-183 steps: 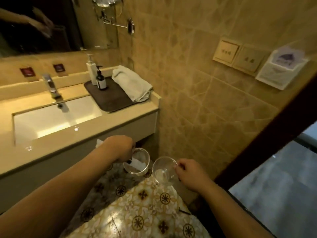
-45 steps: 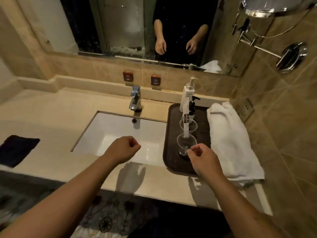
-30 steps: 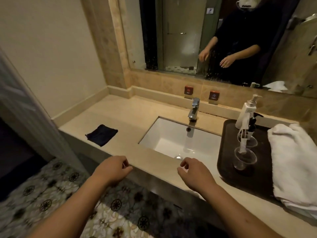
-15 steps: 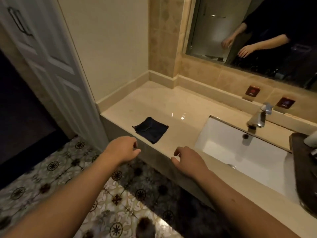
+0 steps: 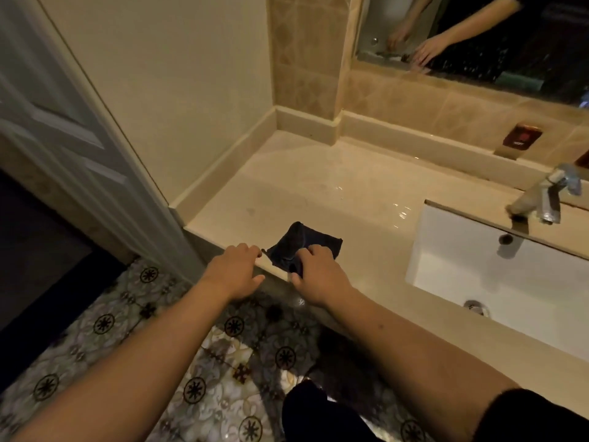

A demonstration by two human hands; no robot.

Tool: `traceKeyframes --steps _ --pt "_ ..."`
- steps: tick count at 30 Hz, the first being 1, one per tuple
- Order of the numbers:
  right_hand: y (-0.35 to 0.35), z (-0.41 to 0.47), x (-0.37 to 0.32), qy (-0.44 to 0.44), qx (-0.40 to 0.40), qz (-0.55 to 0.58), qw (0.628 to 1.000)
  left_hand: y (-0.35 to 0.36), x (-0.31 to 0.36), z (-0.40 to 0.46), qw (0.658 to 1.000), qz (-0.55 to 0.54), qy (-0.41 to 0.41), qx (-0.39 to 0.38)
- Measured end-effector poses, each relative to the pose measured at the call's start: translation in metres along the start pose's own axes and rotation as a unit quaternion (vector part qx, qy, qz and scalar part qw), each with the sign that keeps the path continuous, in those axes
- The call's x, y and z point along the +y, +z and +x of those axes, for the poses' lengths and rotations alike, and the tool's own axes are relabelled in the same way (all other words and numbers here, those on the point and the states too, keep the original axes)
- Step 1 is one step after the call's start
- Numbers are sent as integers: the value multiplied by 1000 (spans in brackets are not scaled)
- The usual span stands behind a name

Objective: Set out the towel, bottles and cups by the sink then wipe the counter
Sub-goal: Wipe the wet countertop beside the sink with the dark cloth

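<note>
Head view: the small dark blue folded cloth (image 5: pixel 304 247) sits mid-frame at the front lip of the glossy beige stone counter (image 5: pixel 334 193). My right hand (image 5: pixel 320 277) curls its fingers onto the cloth's near edge, pinching it I think. My left hand (image 5: pixel 234 274) hovers beside it, fingers loosely bent, holding nothing. Biggest worry: a weak pinch lets the cloth slide off onto the patterned floor tiles (image 5: pixel 134 317).
</note>
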State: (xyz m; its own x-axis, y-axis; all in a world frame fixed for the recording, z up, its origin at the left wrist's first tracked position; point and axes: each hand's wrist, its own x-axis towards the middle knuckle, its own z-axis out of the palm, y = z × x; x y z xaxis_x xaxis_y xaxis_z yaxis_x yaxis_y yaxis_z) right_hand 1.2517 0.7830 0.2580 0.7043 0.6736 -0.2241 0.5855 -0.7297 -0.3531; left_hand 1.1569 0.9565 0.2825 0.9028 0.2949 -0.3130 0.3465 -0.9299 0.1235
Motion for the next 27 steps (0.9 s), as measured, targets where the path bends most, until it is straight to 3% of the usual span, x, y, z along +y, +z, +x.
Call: traceKeyframes --steps 7,16,22,27 --pt "45 76 24 -29 44 21 998 7 -13 66 999 24 30 -31" --pt "59 87 50 -56 53 45 996 18 -19 150 991 41 58 -114" --pt "50 77 70 27 54 30 998 24 -17 210 979 91 127 -129" --pt "51 47 90 177 86 23 980 14 -21 269 979 87 137 -122"
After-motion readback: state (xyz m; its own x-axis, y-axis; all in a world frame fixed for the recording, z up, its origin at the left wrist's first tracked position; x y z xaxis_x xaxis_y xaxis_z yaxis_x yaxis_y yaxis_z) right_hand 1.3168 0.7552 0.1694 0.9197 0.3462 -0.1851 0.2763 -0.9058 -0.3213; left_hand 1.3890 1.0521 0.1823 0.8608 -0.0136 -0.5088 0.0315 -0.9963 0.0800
